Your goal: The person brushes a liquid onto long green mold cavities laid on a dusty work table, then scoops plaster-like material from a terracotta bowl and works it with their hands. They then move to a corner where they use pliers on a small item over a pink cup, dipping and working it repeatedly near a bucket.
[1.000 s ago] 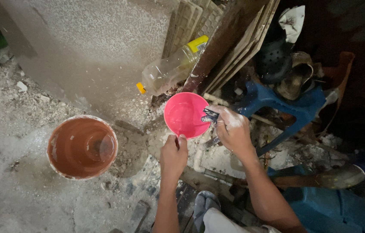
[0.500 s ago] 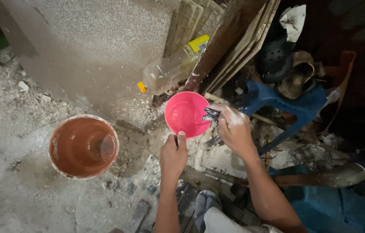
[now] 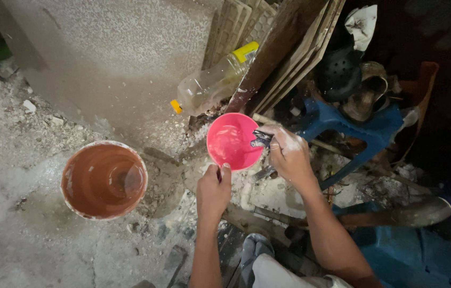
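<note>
My left hand [image 3: 214,191] grips the near rim of a small pink bowl [image 3: 232,140], holding it above the rubble-strewn ground. My right hand [image 3: 288,153], dusted white, holds a small dark metal tool [image 3: 262,140] whose tip reaches over the bowl's right rim. The bowl's inside looks wet and glossy. A brown bucket [image 3: 104,180] with cloudy liquid in it stands on the ground to the left of my left hand.
A clear plastic bottle [image 3: 212,82] with a yellow cap leans by wooden boards [image 3: 284,48] behind the bowl. A blue plastic stool [image 3: 359,128] with dark items on it stands at right. Blue fabric [image 3: 412,256] lies at bottom right. Grey debris covers the ground.
Both hands and the pink bowl have shifted slightly; the tool stays at the bowl's right rim. The view has drifted a little.
</note>
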A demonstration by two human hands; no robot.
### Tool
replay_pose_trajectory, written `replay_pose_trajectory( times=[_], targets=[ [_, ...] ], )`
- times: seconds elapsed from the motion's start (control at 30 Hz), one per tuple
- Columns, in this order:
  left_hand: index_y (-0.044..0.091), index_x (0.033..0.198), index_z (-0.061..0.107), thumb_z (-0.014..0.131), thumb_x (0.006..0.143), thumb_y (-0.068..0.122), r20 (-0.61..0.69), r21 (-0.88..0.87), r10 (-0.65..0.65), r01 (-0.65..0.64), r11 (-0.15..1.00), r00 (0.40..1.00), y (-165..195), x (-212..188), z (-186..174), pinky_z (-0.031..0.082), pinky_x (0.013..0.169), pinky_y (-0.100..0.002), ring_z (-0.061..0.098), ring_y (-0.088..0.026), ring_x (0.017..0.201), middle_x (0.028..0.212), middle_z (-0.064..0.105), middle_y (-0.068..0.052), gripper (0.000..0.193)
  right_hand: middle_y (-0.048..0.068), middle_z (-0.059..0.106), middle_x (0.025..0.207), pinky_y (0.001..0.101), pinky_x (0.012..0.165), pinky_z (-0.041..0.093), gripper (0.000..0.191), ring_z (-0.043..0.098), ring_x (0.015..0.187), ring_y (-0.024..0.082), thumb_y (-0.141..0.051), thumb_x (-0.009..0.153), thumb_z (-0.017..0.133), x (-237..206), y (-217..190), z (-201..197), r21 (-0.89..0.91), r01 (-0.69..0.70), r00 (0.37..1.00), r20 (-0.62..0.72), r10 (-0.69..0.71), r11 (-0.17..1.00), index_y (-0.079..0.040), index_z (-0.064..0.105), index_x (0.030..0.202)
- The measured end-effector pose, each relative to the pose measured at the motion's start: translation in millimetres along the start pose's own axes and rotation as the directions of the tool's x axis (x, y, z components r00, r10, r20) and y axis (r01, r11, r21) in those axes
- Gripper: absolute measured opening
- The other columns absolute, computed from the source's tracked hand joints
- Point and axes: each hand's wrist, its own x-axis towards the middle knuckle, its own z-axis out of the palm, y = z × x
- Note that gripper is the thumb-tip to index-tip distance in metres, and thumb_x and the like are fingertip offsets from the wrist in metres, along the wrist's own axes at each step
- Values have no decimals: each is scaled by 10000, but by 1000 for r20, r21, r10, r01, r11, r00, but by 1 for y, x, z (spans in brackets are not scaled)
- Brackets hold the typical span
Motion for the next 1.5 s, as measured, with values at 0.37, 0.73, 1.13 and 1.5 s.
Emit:
replay_pose_trajectory(
  times=[0.37,0.73,1.13,1.5],
  targets=[
    [-25,852,649,589,949,364,34,46,-4,3,999,999,-5,-2,-1,492,694,-510,659,-461,758,792,677,-264,405,201,721,1130,423,883,567,317,717,1009,402,19,947,489,0,3,2,13,63,998,-18,-63,998,-43,680,1192],
    [22,941,705,580,930,396,31,109,-74,70,992,997,-19,5,-3,520,753,-511,694,-441,855,882,720,-231,395,203,724,1124,416,881,570,347,718,1015,395,45,920,506,-1,3,3,2,71,997,-39,-71,997,-54,696,1193],
    [24,965,712,578,920,382,5,143,-91,90,986,996,-48,15,9,524,765,-512,692,-441,864,896,717,-237,385,176,730,1123,414,858,581,346,731,987,360,30,920,534,-4,5,5,-62,52,998,-32,-54,997,-78,697,1204],
    [-6,888,711,593,894,345,-25,69,-122,124,990,992,-70,22,18,532,723,-490,703,-420,787,810,707,-232,371,167,716,1130,453,869,555,336,688,1015,392,13,917,540,-6,11,4,-110,126,992,-8,-128,986,-70,679,1211]
  ],
)
